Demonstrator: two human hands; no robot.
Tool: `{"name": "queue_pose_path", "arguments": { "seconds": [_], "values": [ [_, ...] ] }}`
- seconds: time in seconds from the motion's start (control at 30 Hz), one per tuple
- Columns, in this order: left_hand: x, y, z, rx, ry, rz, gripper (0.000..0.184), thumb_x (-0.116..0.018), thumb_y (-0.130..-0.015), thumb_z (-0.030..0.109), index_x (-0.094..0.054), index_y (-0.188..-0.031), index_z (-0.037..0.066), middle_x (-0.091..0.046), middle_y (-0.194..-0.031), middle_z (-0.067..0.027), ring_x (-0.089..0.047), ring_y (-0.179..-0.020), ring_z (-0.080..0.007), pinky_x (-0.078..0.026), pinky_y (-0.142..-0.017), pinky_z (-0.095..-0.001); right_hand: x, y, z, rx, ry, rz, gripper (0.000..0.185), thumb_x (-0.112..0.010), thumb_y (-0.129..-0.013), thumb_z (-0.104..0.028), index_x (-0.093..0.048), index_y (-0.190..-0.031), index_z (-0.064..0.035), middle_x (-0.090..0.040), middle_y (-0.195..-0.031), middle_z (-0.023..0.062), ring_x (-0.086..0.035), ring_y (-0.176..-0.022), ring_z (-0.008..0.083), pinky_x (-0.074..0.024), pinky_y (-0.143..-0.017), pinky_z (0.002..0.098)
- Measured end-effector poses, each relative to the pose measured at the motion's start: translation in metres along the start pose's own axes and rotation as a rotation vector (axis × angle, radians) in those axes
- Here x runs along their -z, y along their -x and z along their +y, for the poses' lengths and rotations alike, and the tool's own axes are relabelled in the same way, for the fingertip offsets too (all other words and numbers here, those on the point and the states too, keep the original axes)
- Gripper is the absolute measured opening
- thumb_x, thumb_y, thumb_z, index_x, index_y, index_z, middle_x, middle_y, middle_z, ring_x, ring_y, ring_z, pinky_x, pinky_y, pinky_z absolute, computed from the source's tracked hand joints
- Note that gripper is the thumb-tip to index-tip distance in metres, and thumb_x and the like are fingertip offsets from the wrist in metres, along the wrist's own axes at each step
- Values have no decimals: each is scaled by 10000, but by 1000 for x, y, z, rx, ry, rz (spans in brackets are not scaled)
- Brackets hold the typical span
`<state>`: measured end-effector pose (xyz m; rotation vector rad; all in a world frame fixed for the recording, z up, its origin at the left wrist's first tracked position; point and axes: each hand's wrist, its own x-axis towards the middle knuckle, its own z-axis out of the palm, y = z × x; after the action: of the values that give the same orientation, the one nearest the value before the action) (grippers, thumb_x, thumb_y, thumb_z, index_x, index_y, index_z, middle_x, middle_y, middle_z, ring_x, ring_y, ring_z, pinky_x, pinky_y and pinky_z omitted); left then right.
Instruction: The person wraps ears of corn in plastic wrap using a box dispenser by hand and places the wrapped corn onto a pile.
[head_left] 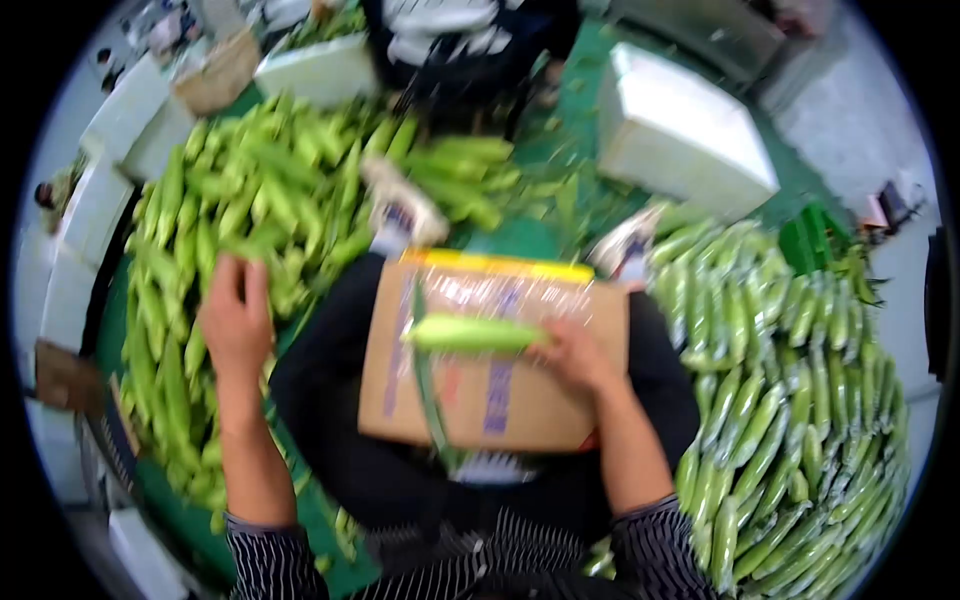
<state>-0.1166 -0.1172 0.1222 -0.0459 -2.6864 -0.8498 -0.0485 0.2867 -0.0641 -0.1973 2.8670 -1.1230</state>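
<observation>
A pale green ear of corn in its husk lies crosswise over the cardboard box on my lap. My right hand is closed around its right end. My left hand is raised at the edge of the big heap of green corn, its thumb and a finger slightly apart and nothing visible between them. Clear plastic film covers the far part of the box. A long dark green strip runs down the box's left side, passing under the corn.
Plastic-wrapped ears of corn are stacked on my right. A white foam box stands ahead to the right, with a green basket beyond the stack. Another person sits opposite. Loose husks litter the green floor.
</observation>
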Motion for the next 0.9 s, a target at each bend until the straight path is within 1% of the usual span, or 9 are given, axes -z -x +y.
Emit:
{"name": "queue_pose_path", "arguments": {
  "seconds": [0.07, 0.13, 0.3, 0.37, 0.5, 0.6, 0.67, 0.73, 0.9],
  "values": [
    [56, 5, -25, -17, -449, -33, 417, -663, -1010, 335, -633, -1310, 47, -658, -1329, -215, -639, -1204, -368, -477, -1052, -609, 1, 3, 1, 102, -133, -51, 258, -762, -914, -284, -762, -1081, -87, -716, -1019, 146, -652, -951, 347, -513, -874, 458],
    [43, 11, -68, -432, -889, 213, 520, -745, -914, 278, -610, -1353, 36, -630, -1361, -234, -594, -1261, -414, -472, -1065, -562, -3, -2, 2, 87, -145, -47, 302, -768, -915, -300, -763, -1133, -91, -731, -1064, 132, -663, -1014, 340, -513, -923, 450],
    [-86, 100, 10, -595, 82, -274, 165, -840, -808, 182, -734, -905, 102, -708, -900, -73, -690, -865, -292, -539, -776, -407, -10, 7, 8, 129, -100, 52, 322, -763, -925, -261, -745, -1169, -51, -721, -1037, 140, -661, -976, 333, -517, -893, 421],
    [-129, 109, -9, -420, 93, -399, 360, -866, -800, 262, -747, -1091, 88, -704, -1242, -143, -649, -1186, -335, -495, -1004, -442, -9, 9, 6, 74, -170, 49, 321, -751, -942, -282, -749, -1182, -69, -724, -1082, 134, -665, -1027, 325, -516, -929, 418],
    [-121, 107, -27, -626, -85, -564, 577, -837, -828, 391, -715, -1329, 133, -390, -1646, -161, -321, -1537, -399, -268, -1242, -517, -4, 13, 6, -78, -325, 61, 293, -726, -969, -183, -727, -1222, -35, -710, -1078, 92, -666, -995, 219, -518, -907, 351],
    [-91, 107, -55, -801, -208, -689, 406, -798, -862, 395, -768, -1200, 172, -587, -1508, -67, -407, -1510, -304, -267, -1246, -540, 2, 10, 0, -162, -371, 31, 292, -719, -981, -165, -720, -1238, -27, -703, -1095, 80, -651, -983, 181, -515, -892, 327],
    [-54, 111, -77, -736, -240, -550, 366, -788, -832, 472, -763, -857, 108, -744, -1110, -33, -604, -1299, -282, -363, -1172, -559, 3, 10, -2, -157, -345, 42, 316, -728, -974, -168, -709, -1248, -11, -703, -1088, 88, -656, -990, 195, -513, -901, 335],
    [-13, 116, -102, -486, -419, -369, 439, -817, -792, 420, -634, -590, 76, -657, -752, -89, -675, -978, -301, -433, -1060, -528, -3, 14, 3, -158, -336, 76, 324, -730, -972, -169, -704, -1249, -1, -704, -1087, 91, -658, -1003, 205, -510, -908, 342],
    [-31, 107, -59, -476, -111, -86, 195, -845, -790, 171, -714, -891, 68, -706, -970, -102, -656, -954, -327, -493, -864, -426, -5, 11, -4, -37, -254, 145, 329, -740, -957, -211, -702, -1224, -21, -697, -1091, 148, -662, -1027, 329, -515, -919, 405]
  ]
}}
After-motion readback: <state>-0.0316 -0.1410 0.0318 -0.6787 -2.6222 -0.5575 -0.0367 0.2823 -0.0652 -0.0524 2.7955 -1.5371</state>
